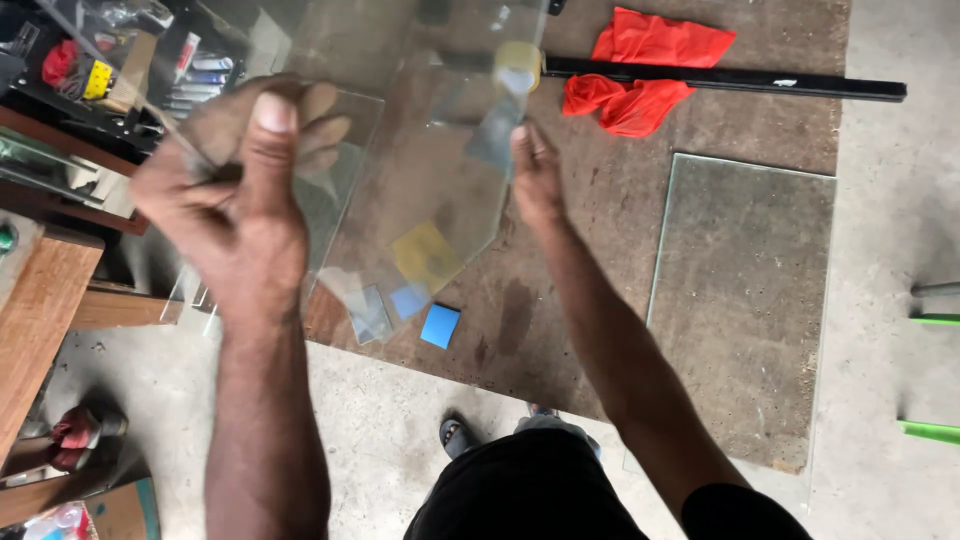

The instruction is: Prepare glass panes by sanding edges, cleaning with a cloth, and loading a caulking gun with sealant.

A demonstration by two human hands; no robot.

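Observation:
My left hand (235, 190) is raised close to the camera and grips the left edge of a clear glass pane (420, 130), thumb up along the glass. My right hand (533, 175) holds the pane's right edge near a roll of tape (519, 63) seen through or behind the glass. The pane is tilted above a brown board (560, 290) on the floor. Coloured paper squares lie under it; a blue square (440, 325) shows by the board's near edge.
A second glass sheet (745, 300) lies flat on the board at the right. A red cloth (640, 70) and a long black bar (730, 80) lie at the far side. Wooden bench (40, 310) and cluttered tool shelf (100, 70) at left. My feet stand on grey concrete.

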